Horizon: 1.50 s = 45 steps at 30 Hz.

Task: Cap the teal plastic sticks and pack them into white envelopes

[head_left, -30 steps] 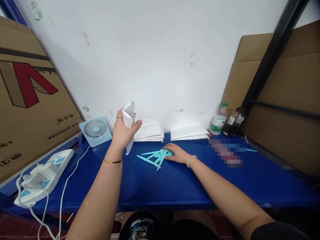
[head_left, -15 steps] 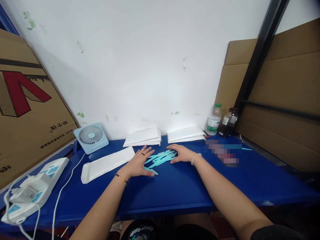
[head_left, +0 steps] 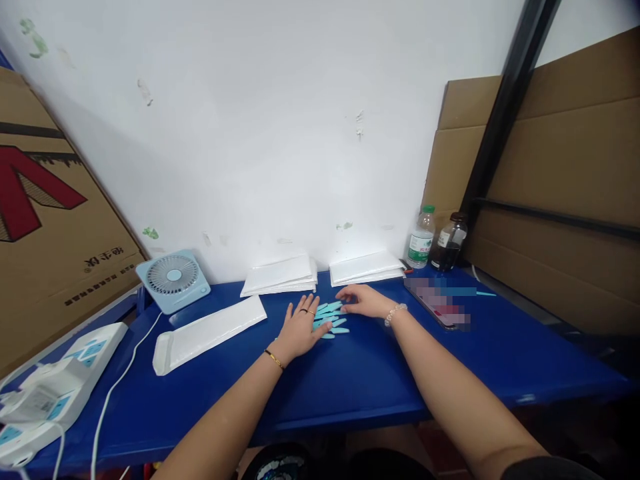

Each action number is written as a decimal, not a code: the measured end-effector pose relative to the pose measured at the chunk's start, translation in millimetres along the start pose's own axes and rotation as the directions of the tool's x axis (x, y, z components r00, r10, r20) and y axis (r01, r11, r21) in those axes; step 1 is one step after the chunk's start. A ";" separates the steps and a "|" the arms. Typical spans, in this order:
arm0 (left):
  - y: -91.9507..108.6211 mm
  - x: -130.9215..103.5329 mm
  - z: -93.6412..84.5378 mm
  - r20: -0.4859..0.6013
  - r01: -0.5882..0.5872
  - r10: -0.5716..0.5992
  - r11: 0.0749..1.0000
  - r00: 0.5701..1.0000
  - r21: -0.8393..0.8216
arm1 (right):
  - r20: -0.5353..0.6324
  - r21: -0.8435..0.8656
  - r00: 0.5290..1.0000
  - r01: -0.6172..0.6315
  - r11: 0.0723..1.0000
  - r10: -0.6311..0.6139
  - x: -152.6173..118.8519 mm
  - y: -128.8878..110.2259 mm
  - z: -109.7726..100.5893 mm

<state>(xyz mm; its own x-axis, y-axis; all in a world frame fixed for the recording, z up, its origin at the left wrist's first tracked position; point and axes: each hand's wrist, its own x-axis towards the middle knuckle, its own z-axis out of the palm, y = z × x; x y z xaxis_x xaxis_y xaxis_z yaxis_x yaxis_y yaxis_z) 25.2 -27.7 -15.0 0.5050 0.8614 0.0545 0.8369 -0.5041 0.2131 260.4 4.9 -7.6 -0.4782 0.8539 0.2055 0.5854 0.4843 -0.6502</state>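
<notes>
Several slim light-blue sticks (head_left: pixel 332 319) with tapered ends lie in a loose bunch on the blue table (head_left: pixel 360 380). My left hand (head_left: pixel 298 331) lies over the left side of the bunch, palm down with its fingers stretched out and its thumb across some sticks. It hides their left ends. At the right end of the bunch is my right hand (head_left: pixel 369 303), its fingers loosely curved and apart, fingertips close to the stick ends. Whether those fingertips touch the sticks is hard to tell. Neither hand grips anything.
A white padded envelope (head_left: pixel 213 332) lies to the left, near a blue fan (head_left: pixel 173 277) and a power strip (head_left: pixel 75 380) with cables. Two stacks of white envelopes (head_left: pixel 280 275) rest against the wall. Two bottles (head_left: pixel 421 240) and a partly blurred phone (head_left: pixel 440 308) are at right.
My left hand has moved right onto the sticks. They now lie more side by side and closer together. My right hand stays at their right end, and the view has shifted slightly.
</notes>
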 end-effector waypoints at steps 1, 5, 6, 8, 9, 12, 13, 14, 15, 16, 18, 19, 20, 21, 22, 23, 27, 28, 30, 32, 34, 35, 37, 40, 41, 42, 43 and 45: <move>0.8 1.7 -1.8 -0.013 0.026 -0.026 1.000 1.000 -0.002 | -0.047 -0.050 0.999 -0.001 0.999 -0.002 0.8 3.5 0.8; 8.5 1.6 3.2 -0.008 0.046 -0.046 0.999 0.999 0.029 | -0.048 -0.173 0.998 -0.037 0.984 0.029 5.7 11.2 15.0; 12.0 -0.7 7.4 0.005 0.032 -0.032 0.999 0.999 0.038 | -0.016 -0.173 0.999 -0.050 0.984 0.048 6.7 11.6 19.0; 19.4 -6.7 16.6 0.022 -0.001 0.000 0.999 1.000 0.039 | 0.019 -0.161 0.997 -0.069 0.985 0.073 7.7 11.8 24.2; 22.8 -9.7 20.5 0.024 -0.019 0.018 0.999 1.000 0.036 | 0.014 -0.158 0.997 -0.077 0.984 0.080 7.7 12.1 24.9; 28.8 -14.2 24.4 0.014 -0.064 0.064 0.998 0.998 0.021 | -0.044 -0.184 0.993 -0.111 0.977 0.105 7.0 13.7 21.1; 29.3 -13.4 22.5 0.019 -0.078 0.078 0.997 0.997 0.008 | -0.061 -0.207 0.993 -0.114 0.972 0.103 6.7 14.0 19.1; 28.9 -11.2 19.0 0.024 -0.090 0.091 0.996 0.996 -0.013 | -0.071 -0.238 0.993 -0.109 0.965 0.095 6.7 14.1 17.4; 27.6 -7.8 14.0 0.018 -0.097 0.097 0.994 0.995 -0.041 | -0.074 -0.270 0.994 -0.101 0.958 0.084 6.8 13.8 16.3; 25.3 -3.2 7.9 -0.003 -0.095 0.095 0.993 0.996 -0.073 | -0.072 -0.300 0.995 -0.090 0.949 0.072 7.3 13.1 15.8; 17.1 8.2 -5.5 -0.083 -0.045 0.034 0.990 0.996 -0.136 | -0.068 -0.338 0.996 -0.079 0.938 0.060 9.0 11.4 16.9; 11.4 14.2 -11.6 -0.112 -0.002 -0.016 0.987 0.994 -0.160 | -0.072 -0.341 0.996 -0.079 0.937 0.058 10.3 10.6 18.1; 4.7 20.1 -16.7 -0.110 0.068 -0.087 0.983 0.990 -0.173 | -0.081 -0.334 0.995 -0.080 0.939 0.056 11.7 10.0 19.6; -2.4 25.4 -20.3 -0.090 0.139 -0.156 0.975 0.984 -0.172 | -0.095 -0.319 0.994 -0.081 0.944 0.053 13.2 9.6 21.0; -9.7 30.0 -22.1 -0.046 0.189 -0.199 0.967 0.979 -0.169 | -0.107 -0.299 0.993 -0.080 0.951 0.050 14.6 9.5 22.1; -16.6 33.8 -22.2 0.004 0.215 -0.217 0.961 0.976 -0.173 | -0.115 -0.277 0.992 -0.076 0.958 0.046 15.9 9.7 22.9; -34.4 41.3 -12.3 0.101 0.218 -0.199 0.949 0.975 -0.227 | -0.085 -0.210 0.996 -0.038 0.977 0.021 17.8 11.6 22.4; -36.0 42.0 -9.2 0.092 0.210 -0.193 0.947 0.977 -0.245 | -0.079 -0.193 0.997 -0.031 0.981 0.016 17.8 12.0 22.1; -37.0 42.9 -4.5 0.053 0.178 -0.170 0.942 0.984 -0.283 | -0.087 -0.151 0.996 -0.031 0.988 0.018 18.1 12.1 22.4; -36.9 43.5 -2.4 0.009 0.121 -0.124 0.942 0.992 -0.312 | -0.099 -0.119 0.995 -0.014 0.993 0.002 19.4 11.2 23.2; -36.8 44.2 -2.7 -0.037 0.062 -0.078 0.949 0.996 -0.310 | -0.094 -0.127 0.995 0.026 0.992 -0.039 21.0 9.3 23.1; -36.9 44.6 -3.5 -0.053 0.045 -0.064 0.952 0.997 -0.303 | -0.094 -0.142 0.994 0.044 0.989 -0.058 21.7 8.0 22.3; -36.9 45.5 -5.6 -0.069 0.055 -0.079 0.953 0.995 -0.298 | -0.109 -0.161 0.991 0.060 0.985 -0.079 22.2 4.8 19.9; -34.5 46.0 -8.7 -0.074 0.065 -0.095 0.939 0.993 -0.337 | -0.122 -0.163 0.988 0.072 0.984 -0.093 21.3 -1.4 17.6; -33.1 45.9 -9.4 -0.082 0.047 -0.081 0.935 0.993 -0.351 | -0.117 -0.171 0.988 0.077 0.982 -0.097 20.9 -3.2 17.6; -31.7 45.6 -10.1 -0.089 0.026 -0.062 0.932 0.994 -0.361 | -0.106 -0.188 0.989 0.080 0.979 -0.101 20.6 -4.4 17.9; -30.6 45.3 -10.6 -0.093 0.013 -0.051 0.931 0.994 -0.364 | -0.097 -0.210 0.990 0.081 0.974 -0.104 20.3 -4.7 18.0; -30.2 44.5 -11.3 -0.096 0.032 -0.069 0.938 0.993 -0.346 | -0.094 -0.255 0.991 0.073 0.964 -0.100 19.2 -1.7 16.5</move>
<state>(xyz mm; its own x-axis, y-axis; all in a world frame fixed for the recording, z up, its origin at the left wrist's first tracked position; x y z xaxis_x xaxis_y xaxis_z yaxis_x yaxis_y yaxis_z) 20.0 26.6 -7.9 0.4231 0.8963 0.1326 0.7278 -0.4234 0.5395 239.4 17.4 -14.6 -0.4705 0.8153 0.3375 0.6966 0.5780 -0.4250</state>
